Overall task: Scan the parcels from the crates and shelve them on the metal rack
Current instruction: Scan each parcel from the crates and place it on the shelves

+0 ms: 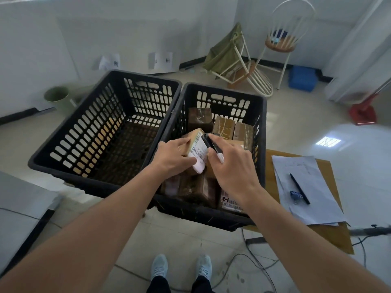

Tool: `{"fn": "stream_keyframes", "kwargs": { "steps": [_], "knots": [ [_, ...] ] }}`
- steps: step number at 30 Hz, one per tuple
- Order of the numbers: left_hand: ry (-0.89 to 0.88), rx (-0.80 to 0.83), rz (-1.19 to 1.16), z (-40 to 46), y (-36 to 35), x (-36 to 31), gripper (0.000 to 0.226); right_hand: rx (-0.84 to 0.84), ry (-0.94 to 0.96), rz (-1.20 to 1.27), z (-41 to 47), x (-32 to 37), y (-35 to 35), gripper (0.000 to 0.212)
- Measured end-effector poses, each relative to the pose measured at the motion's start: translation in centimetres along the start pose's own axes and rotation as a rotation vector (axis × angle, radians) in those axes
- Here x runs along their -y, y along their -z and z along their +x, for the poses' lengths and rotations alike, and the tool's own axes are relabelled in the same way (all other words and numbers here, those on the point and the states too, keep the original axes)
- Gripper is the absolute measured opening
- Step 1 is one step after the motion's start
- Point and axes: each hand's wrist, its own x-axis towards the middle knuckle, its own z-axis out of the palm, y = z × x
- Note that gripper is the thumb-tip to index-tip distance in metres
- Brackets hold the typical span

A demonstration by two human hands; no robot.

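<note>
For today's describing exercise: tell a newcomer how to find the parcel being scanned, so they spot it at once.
Start at the two black crates; take the right crate, the one holding brown boxes. Near its middle, the left hand holds a small parcel tilted up, with the scanner in the right hand against it. Unlike its neighbours lying flat, it is lifted, its white barcode label facing up.

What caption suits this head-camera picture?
Left hand holds a labelled brown cardboard parcel over the right black plastic crate; right hand aims a black scanner.
</note>
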Motion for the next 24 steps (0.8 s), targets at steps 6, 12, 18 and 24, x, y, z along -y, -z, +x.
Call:
{"fn": "stream_keyframes", "kwargs": {
  "steps": [6, 12, 18, 24],
  "knots": [
    [-0.049, 0.011, -0.247, 0.1, 3.3, -1.1, 0.078, -0.068, 0.094, 0.037, 0.1, 0.9, 1.9, 0.05],
    [-0.138, 0.064, -0.372, -0.1, 7.9, -1.4, 0.066, -0.039, 0.159, 0.006, 0.8, 1.9, 3.8, 0.051],
    [-0.292, -0.071, -0.229, -1.3, 12.5, -2.5, 0.065, 0.021, 0.254, -0.049, 1.1, 3.8, 5.6, 0.047],
    [-0.372, -0.067, -0.022, -1.8, 16.7, -2.7, 0.07, 0.123, 0.294, -0.155, 1.4, 5.8, 7.2, 0.048]
  ]
}}
